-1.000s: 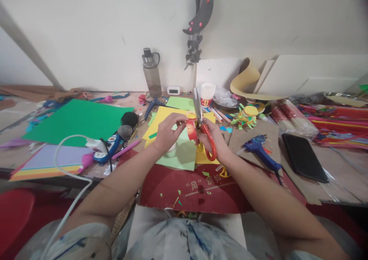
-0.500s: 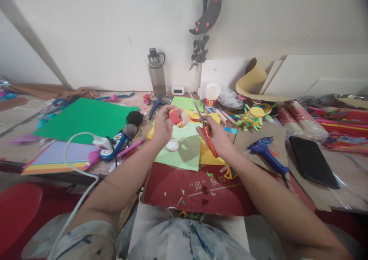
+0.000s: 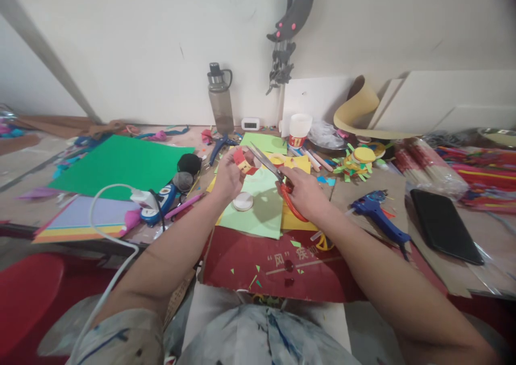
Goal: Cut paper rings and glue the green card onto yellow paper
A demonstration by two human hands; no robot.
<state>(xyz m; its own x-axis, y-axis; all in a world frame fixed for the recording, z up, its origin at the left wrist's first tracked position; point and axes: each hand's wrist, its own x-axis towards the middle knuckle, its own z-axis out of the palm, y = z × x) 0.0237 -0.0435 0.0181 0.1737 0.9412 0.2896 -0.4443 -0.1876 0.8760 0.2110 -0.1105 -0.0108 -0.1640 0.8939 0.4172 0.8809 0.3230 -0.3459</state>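
Observation:
My left hand (image 3: 229, 176) holds a small red and white paper cup piece (image 3: 245, 162) above the light green paper (image 3: 262, 214). In my right hand (image 3: 304, 193) are scissors with orange handles (image 3: 291, 205); their blades point up and left, with the tips close to the cup piece's right side. Whether the blades touch it I cannot tell. Below my left hand a round white piece (image 3: 243, 201) lies on the light green paper. Yellow paper (image 3: 294, 221) lies partly under the green sheet.
A red and white cup (image 3: 299, 131) and a bottle (image 3: 221, 99) stand at the back. To the right lie a blue glue gun (image 3: 379, 217) and a black phone (image 3: 445, 226). On the left are green paper (image 3: 121, 166) and a white cable (image 3: 116, 273).
The scissors have swung leftward, bringing their blades to the cup piece. The cup piece has turned in my left hand, showing more of its printed red side.

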